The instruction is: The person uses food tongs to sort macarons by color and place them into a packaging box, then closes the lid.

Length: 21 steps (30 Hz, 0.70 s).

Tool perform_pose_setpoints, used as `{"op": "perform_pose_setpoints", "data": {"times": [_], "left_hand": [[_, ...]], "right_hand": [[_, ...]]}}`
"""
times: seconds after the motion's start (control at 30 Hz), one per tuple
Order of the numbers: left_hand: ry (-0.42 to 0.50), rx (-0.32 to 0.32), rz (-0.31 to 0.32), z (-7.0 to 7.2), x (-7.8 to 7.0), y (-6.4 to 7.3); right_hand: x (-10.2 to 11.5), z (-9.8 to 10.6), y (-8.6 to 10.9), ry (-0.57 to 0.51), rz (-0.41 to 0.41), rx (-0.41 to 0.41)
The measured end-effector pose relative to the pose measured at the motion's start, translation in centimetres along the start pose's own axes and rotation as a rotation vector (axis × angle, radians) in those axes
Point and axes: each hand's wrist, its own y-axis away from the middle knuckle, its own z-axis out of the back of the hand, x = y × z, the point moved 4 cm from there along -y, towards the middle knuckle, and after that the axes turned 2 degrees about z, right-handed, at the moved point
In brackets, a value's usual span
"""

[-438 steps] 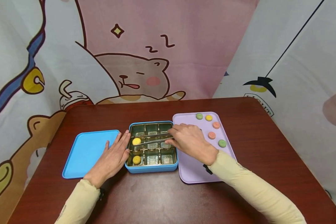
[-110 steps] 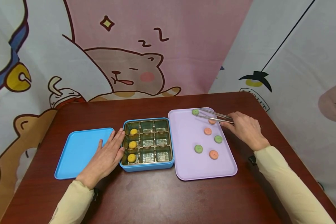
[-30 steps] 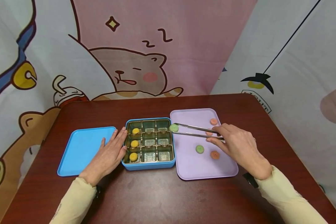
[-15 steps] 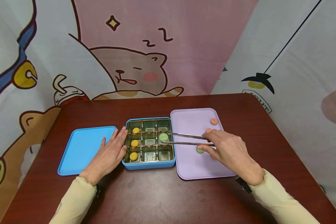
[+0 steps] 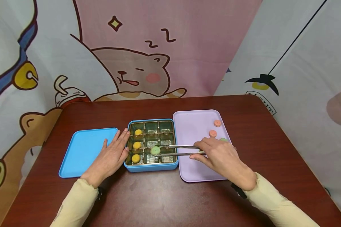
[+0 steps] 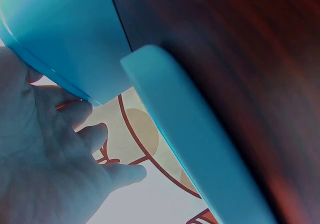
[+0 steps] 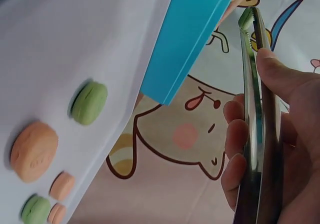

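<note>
My right hand grips metal tongs, whose tips pinch a green macaron. In the head view this macaron is over the middle column of a gold divided insert, around the front compartment; its exact height cannot be told. The insert sits in a blue box. Three yellow macarons occupy the left column, one per compartment. My left hand lies with extended fingers against the box's left edge. In the left wrist view its fingers touch the box wall.
A lilac tray stands right of the box. On it lie orange macarons and green macarons, partly hidden by my right hand in the head view. A blue lid lies to the left on the dark wooden table.
The tongs took the green macaron from the tray's back edge and carried it left and forward over the box. Earlier, a third yellow macaron joined the left column. My left hand stays put.
</note>
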Motion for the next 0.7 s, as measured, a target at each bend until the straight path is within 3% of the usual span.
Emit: {"op": "perform_pose_setpoints", "data": {"times": [0.3,0.7], "left_hand": [[0.000,-0.004,-0.006,0.0,0.0,0.0],[0.003,0.003,-0.005,0.0,0.0,0.0]], "right_hand": [[1.0,-0.9,-0.8,-0.014,0.020,0.073],[1.4,-1.3,-1.2,0.015,0.026,0.100]]}}
